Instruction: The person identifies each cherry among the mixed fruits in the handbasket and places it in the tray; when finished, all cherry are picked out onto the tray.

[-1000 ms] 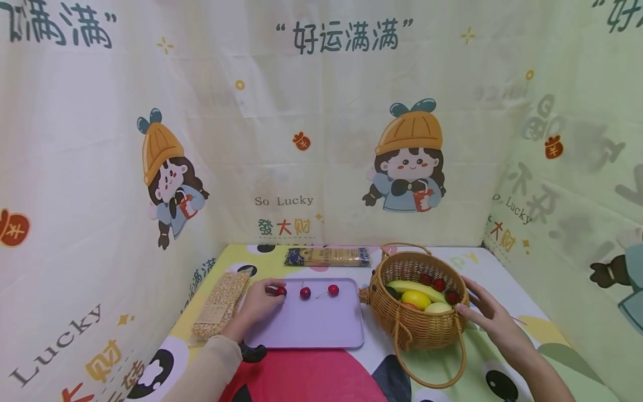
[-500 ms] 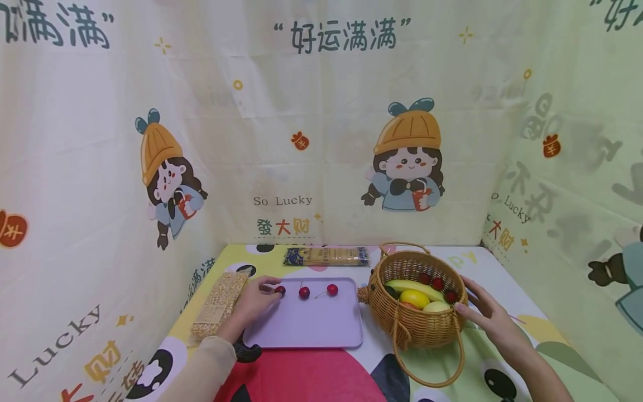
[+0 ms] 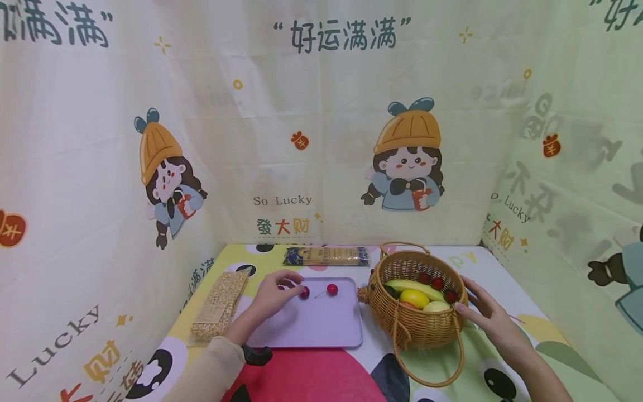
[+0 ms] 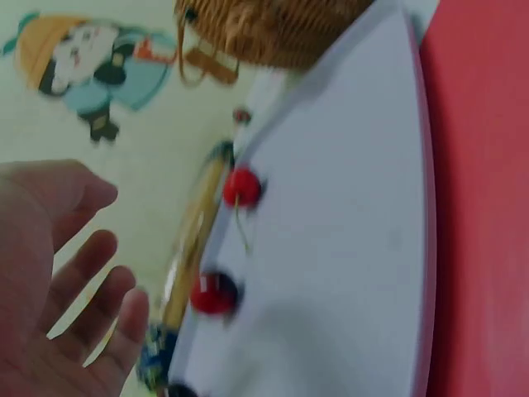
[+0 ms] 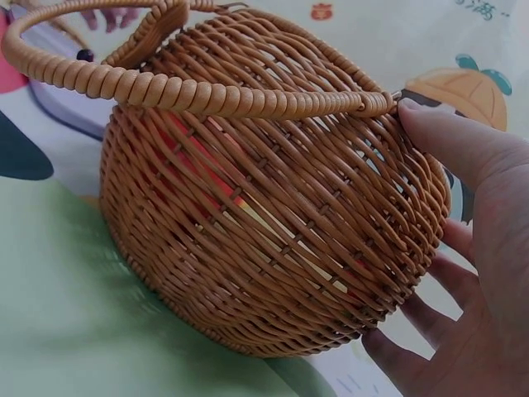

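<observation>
My left hand (image 3: 273, 297) hovers above the lilac tray (image 3: 321, 329), fingers loosely bent near the middle cherry (image 3: 304, 293). In the left wrist view its fingers (image 4: 103, 302) hold nothing and stand apart from the cherries. A stemmed cherry (image 3: 332, 290) lies to the right, and another cherry (image 3: 281, 288) is partly hidden by the left hand. My right hand (image 3: 494, 324) holds the side of the wicker basket (image 3: 427, 326), its thumb at the rim by the handle's end and its fingers along the outer wall. Inside are a banana (image 3: 419, 290), a lemon (image 3: 414, 298) and dark red fruits (image 3: 438, 284).
A bag of yellow kernels (image 3: 219, 307) lies left of the tray. Behind the tray is a pack of dry noodles (image 3: 326, 256). The basket's front handle (image 3: 436, 385) hangs down onto the patterned tablecloth. Printed cloth walls (image 3: 321, 123) close in the back and sides.
My left hand was at the leftmost cherry; it has now moved right toward the middle one, its fingers empty. The right hand and the basket have stayed put.
</observation>
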`<state>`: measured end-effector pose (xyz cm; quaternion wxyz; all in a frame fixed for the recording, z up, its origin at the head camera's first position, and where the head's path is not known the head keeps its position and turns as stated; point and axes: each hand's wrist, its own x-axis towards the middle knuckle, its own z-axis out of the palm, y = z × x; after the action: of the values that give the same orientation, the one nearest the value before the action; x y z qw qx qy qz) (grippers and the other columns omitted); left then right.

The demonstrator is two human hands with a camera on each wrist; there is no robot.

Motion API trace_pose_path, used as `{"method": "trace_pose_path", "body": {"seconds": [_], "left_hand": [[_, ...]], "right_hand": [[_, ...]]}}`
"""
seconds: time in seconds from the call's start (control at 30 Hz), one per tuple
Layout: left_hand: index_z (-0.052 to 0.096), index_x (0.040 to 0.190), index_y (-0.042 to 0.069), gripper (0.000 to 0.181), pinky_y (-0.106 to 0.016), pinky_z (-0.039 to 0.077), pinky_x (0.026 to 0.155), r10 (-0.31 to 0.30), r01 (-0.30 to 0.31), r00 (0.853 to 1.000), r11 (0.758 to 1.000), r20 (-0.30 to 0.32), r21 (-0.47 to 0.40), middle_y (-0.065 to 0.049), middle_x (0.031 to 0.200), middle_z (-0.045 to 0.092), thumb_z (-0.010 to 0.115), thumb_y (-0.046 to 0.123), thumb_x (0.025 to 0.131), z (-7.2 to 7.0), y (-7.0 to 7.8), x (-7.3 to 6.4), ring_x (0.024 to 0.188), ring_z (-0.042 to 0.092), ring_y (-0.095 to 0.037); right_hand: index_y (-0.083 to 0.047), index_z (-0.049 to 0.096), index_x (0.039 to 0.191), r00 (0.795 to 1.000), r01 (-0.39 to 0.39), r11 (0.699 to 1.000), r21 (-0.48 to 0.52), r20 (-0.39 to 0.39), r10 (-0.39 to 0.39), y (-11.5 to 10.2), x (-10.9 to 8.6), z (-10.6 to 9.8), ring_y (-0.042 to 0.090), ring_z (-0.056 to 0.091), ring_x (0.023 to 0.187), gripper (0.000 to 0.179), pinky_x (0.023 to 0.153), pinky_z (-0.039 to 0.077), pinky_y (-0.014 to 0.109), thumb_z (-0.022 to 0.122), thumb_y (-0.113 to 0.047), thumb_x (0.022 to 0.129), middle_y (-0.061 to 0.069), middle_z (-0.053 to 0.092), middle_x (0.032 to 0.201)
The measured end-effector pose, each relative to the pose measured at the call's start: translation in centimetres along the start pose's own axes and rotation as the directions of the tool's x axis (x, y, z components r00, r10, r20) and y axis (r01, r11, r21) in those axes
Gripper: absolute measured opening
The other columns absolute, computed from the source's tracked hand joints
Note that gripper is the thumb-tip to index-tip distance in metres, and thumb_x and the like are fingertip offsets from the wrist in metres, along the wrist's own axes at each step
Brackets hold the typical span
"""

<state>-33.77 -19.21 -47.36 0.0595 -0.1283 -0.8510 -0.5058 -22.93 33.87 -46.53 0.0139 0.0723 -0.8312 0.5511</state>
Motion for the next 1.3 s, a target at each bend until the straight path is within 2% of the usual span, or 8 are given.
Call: {"method": "trace_pose_path", "body": {"seconds": [0.1, 0.23, 0.57, 0.77, 0.9, 1.03, 1.17, 1.3], "left_hand": [[0.082, 0.117, 0.020, 0.018, -0.037, 0.060, 0.095, 0.058, -0.056, 0.994, 0.998, 0.094, -0.030, -0.009, 0.120, 0.082, 0.085, 0.025, 0.099, 1.5, 1.6, 0.1, 0.107, 0.075, -0.017], [0.082, 0.122, 0.019, 0.023, -0.035, 0.061, 0.100, 0.144, -0.124, 0.965, 0.987, 0.220, -0.101, -0.011, 0.126, 0.081, 0.084, 0.027, 0.101, 3.3, 4.2, 0.2, 0.113, 0.076, -0.018], [0.080, 0.133, 0.020, 0.033, -0.030, 0.063, 0.098, 0.244, -0.186, 0.881, 0.966, 0.405, -0.178, -0.001, 0.133, 0.079, 0.080, 0.035, 0.103, 7.1, 12.1, 1.0, 0.119, 0.076, -0.013], [0.081, 0.132, 0.024, 0.032, -0.032, 0.061, 0.096, 0.238, -0.202, 0.860, 0.971, 0.451, -0.127, 0.008, 0.130, 0.079, 0.079, 0.038, 0.103, 9.8, 14.6, 2.9, 0.120, 0.072, -0.008], [0.083, 0.129, 0.024, 0.028, -0.026, 0.061, 0.093, 0.247, -0.229, 0.861, 0.969, 0.444, -0.095, 0.007, 0.129, 0.079, 0.079, 0.036, 0.104, 11.8, 16.2, 4.1, 0.113, 0.072, -0.005], [0.083, 0.128, 0.021, 0.027, -0.021, 0.060, 0.094, 0.270, -0.265, 0.841, 0.961, 0.469, -0.077, 0.006, 0.129, 0.078, 0.079, 0.033, 0.104, 13.4, 17.8, 5.2, 0.109, 0.071, -0.001], [0.082, 0.129, 0.022, 0.028, -0.020, 0.058, 0.098, 0.265, -0.287, 0.815, 0.957, 0.515, -0.038, 0.013, 0.126, 0.078, 0.078, 0.034, 0.105, 14.8, 19.2, 6.2, 0.112, 0.070, 0.001], [0.082, 0.132, 0.020, 0.031, -0.023, 0.058, 0.102, 0.219, -0.279, 0.805, 0.960, 0.552, 0.027, 0.013, 0.125, 0.079, 0.077, 0.036, 0.105, 16.1, 20.1, 7.4, 0.115, 0.069, -0.001]], "right_hand": [[-0.028, 0.019, 0.180, 1.000, -0.009, 1.000, -0.007, -0.002, 0.009, -0.1, 0.0, 0.0, 0.046, 0.023, 0.166, 0.072, 0.096, 0.047, 0.013, 0.056, -0.029, 0.118, 0.019, 0.015, 0.186], [-0.028, 0.018, 0.180, 1.000, -0.021, 1.000, -0.017, -0.004, 0.021, -0.1, 0.1, 0.1, 0.051, 0.021, 0.166, 0.073, 0.096, 0.047, 0.012, 0.056, -0.030, 0.118, 0.019, 0.015, 0.186], [-0.029, 0.018, 0.180, 1.000, -0.023, 1.000, 0.002, -0.008, 0.023, -0.3, 0.0, 0.1, 0.026, 0.026, 0.167, 0.072, 0.095, 0.045, 0.009, 0.055, -0.030, 0.118, 0.017, 0.015, 0.187], [-0.031, 0.018, 0.180, 1.000, -0.026, 1.000, 0.007, -0.007, 0.026, -0.1, -0.1, 0.1, 0.024, 0.026, 0.167, 0.072, 0.095, 0.045, 0.009, 0.055, -0.030, 0.118, 0.015, 0.015, 0.187], [-0.033, 0.017, 0.180, 1.000, -0.026, 1.000, -0.001, -0.006, 0.025, 0.1, -0.3, 0.0, 0.010, 0.029, 0.162, 0.072, 0.094, 0.045, 0.010, 0.054, -0.030, 0.118, 0.015, 0.014, 0.188], [-0.033, 0.018, 0.180, 1.000, -0.018, 1.000, -0.005, -0.005, 0.018, 0.3, -0.3, 0.0, 0.001, 0.031, 0.157, 0.071, 0.095, 0.046, 0.011, 0.054, -0.030, 0.118, 0.016, 0.015, 0.187], [-0.033, 0.018, 0.180, 1.000, -0.016, 1.000, -0.010, -0.001, 0.016, 0.2, -0.2, 0.0, 0.011, 0.031, 0.161, 0.071, 0.095, 0.046, 0.011, 0.054, -0.030, 0.118, 0.016, 0.016, 0.187], [-0.034, 0.018, 0.179, 1.000, -0.024, 1.000, -0.007, -0.001, 0.024, 0.1, -0.1, 0.1, 0.022, 0.030, 0.164, 0.071, 0.094, 0.046, 0.012, 0.054, -0.031, 0.118, 0.015, 0.016, 0.187]]}}
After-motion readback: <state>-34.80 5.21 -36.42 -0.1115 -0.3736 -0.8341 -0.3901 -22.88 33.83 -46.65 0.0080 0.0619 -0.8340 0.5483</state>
